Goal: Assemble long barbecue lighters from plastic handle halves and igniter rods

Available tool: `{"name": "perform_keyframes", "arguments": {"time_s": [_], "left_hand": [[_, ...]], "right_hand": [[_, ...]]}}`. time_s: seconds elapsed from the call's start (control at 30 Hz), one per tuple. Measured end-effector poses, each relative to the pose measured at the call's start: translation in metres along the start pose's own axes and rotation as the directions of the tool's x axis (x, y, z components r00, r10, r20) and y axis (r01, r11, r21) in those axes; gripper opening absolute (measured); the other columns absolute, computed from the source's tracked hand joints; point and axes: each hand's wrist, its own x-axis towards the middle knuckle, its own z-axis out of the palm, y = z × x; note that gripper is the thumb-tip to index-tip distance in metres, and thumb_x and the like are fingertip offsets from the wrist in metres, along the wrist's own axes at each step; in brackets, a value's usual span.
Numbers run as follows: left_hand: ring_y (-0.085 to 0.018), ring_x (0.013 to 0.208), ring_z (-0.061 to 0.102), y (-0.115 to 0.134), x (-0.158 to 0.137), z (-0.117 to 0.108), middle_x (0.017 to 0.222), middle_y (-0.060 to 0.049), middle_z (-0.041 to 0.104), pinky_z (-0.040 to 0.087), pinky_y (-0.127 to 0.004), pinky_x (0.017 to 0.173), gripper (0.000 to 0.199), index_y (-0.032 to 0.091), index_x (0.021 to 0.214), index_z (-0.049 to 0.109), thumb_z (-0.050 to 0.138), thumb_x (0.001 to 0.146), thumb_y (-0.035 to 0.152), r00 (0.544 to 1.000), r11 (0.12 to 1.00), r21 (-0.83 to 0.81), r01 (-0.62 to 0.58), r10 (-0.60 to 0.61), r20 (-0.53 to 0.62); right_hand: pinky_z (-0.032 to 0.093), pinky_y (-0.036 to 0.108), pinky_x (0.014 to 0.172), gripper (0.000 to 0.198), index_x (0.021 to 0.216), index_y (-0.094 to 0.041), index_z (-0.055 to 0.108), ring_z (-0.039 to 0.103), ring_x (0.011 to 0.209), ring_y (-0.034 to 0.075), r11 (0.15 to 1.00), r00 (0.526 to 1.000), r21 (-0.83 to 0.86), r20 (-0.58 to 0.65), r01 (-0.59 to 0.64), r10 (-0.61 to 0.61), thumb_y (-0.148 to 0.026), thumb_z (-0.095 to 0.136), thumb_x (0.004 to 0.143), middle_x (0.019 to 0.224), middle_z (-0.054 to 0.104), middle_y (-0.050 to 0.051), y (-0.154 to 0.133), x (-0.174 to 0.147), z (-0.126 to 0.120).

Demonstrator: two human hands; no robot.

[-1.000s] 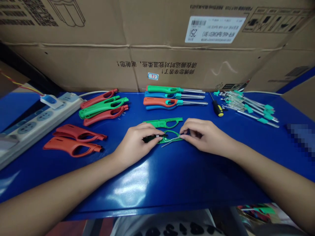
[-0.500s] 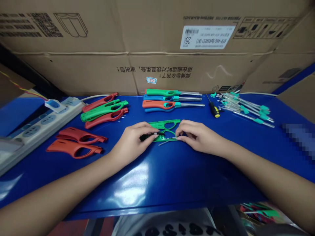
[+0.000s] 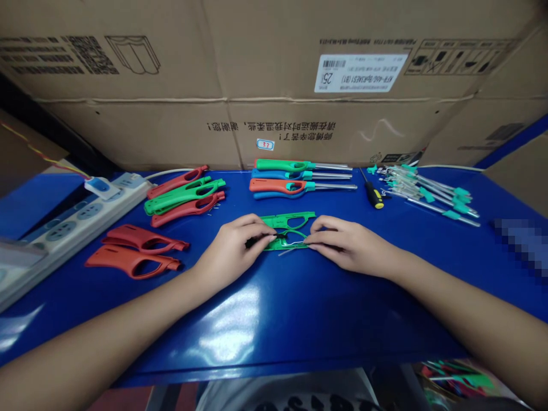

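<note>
Between my hands lies a green lighter shell half (image 3: 278,245), open side up, on the blue table. My left hand (image 3: 242,242) pinches a small black part (image 3: 280,236) over its wider end; the fingers partly hide that part. At the narrow end, my right hand (image 3: 338,240) is closed with its fingertips on the shell, where a thin white wire (image 3: 294,243) runs under them. A second green shell half (image 3: 282,220) rests just behind. In front of the shell lies a thin metal rod (image 3: 289,251).
Assembled long-necked lighters (image 3: 278,185) lie behind my hands. To the left are red shells (image 3: 132,260), green shells (image 3: 184,196) and a power strip (image 3: 85,214). At the right are a screwdriver (image 3: 374,194) and several metal tubes with teal pieces (image 3: 436,191). A cardboard box (image 3: 171,125) stands behind.
The view has shifted slightly, so everything sits a little lower. My left fingers have closed further over the black part. My right fingers stay at the shell's narrow end.
</note>
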Motion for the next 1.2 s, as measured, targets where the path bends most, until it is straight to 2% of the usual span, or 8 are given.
{"name": "perform_keyframes", "arguments": {"time_s": [0.17, 0.3, 0.57, 0.73, 0.87, 1.03, 1.2], "left_hand": [[-0.016, 0.087, 0.068, 0.001, 0.0, 0.001, 0.096, -0.006, 0.071, 0.054, -0.029, 0.083, 0.011, 0.016, 0.095, 0.075, 0.064, 0.094, 0.017, 1.0, 1.0, -0.011, -0.013, 0.013, -0.004], [-0.016, 0.088, 0.069, 0.002, -0.001, 0.001, 0.096, -0.006, 0.072, 0.053, -0.028, 0.084, 0.01, 0.015, 0.095, 0.074, 0.064, 0.094, 0.016, 1.0, 1.0, -0.02, -0.004, 0.004, 0.007], [-0.016, 0.087, 0.07, 0.002, -0.002, 0.003, 0.094, -0.005, 0.074, 0.053, -0.026, 0.083, 0.009, 0.016, 0.093, 0.074, 0.065, 0.093, 0.017, 1.0, 1.0, -0.027, 0.008, -0.008, -0.005], [-0.016, 0.086, 0.07, 0.003, -0.002, 0.003, 0.093, -0.005, 0.075, 0.053, -0.026, 0.082, 0.009, 0.016, 0.093, 0.074, 0.066, 0.093, 0.018, 1.0, 1.0, -0.02, 0.012, -0.012, 0.002], [-0.017, 0.086, 0.07, 0.002, -0.002, 0.003, 0.093, -0.005, 0.075, 0.053, -0.027, 0.081, 0.008, 0.017, 0.094, 0.074, 0.066, 0.093, 0.018, 1.0, 1.0, -0.016, 0.011, -0.011, 0.003], [-0.017, 0.085, 0.071, 0.002, -0.001, 0.004, 0.093, -0.005, 0.076, 0.055, -0.028, 0.081, 0.009, 0.017, 0.093, 0.075, 0.066, 0.093, 0.019, 1.0, 1.0, -0.012, 0.018, -0.018, 0.0], [-0.018, 0.085, 0.071, 0.003, -0.001, 0.003, 0.094, -0.005, 0.076, 0.056, -0.03, 0.08, 0.01, 0.018, 0.094, 0.075, 0.066, 0.093, 0.019, 1.0, 1.0, -0.01, 0.021, -0.021, 0.0]], "right_hand": [[0.052, 0.028, 0.079, 0.021, 0.11, -0.018, 0.071, 0.064, 0.089, 0.015, 0.999, 1.0, 0.026, -0.019, 0.025, -0.024, -0.024, 0.054, 0.1, 0.105, 0.063, 0.008, 0.001, -0.001, -0.001], [0.052, 0.027, 0.075, 0.019, 0.109, -0.018, 0.069, 0.064, 0.086, 0.015, 0.998, 0.999, 0.027, 0.022, -0.048, 0.047, -0.028, 0.056, 0.099, 0.105, 0.062, 0.008, -0.003, 0.0, -0.002], [0.048, 0.029, 0.07, 0.017, 0.104, -0.018, 0.063, 0.063, 0.083, 0.017, 0.987, 0.99, -0.114, 0.069, -0.113, 0.121, -0.028, 0.051, 0.101, 0.105, 0.062, 0.008, -0.011, 0.003, 0.0], [0.042, 0.025, 0.064, 0.005, 0.097, -0.02, 0.06, 0.057, 0.074, 0.013, 0.97, 0.969, -0.046, 0.047, -0.24, 0.242, -0.024, 0.06, 0.095, 0.098, 0.063, 0.002, -0.013, 0.007, 0.001], [0.038, 0.025, 0.06, 0.007, 0.096, -0.02, 0.059, 0.05, 0.066, 0.011, 0.969, 0.968, -0.009, 0.043, -0.248, 0.248, -0.027, 0.061, 0.095, 0.096, 0.062, 0.002, -0.012, 0.008, 0.0], [0.042, 0.025, 0.068, 0.006, 0.097, -0.021, 0.059, 0.057, 0.079, 0.013, 0.976, 0.976, 0.028, 0.047, -0.215, 0.213, -0.024, 0.054, 0.098, 0.1, 0.063, 0.003, -0.01, 0.006, -0.001], [0.044, 0.027, 0.07, 0.01, 0.1, -0.021, 0.06, 0.062, 0.084, 0.016, 0.977, 0.975, -0.023, 0.057, -0.212, 0.213, -0.03, 0.058, 0.097, 0.105, 0.065, 0.005, -0.012, 0.006, 0.002]]}}
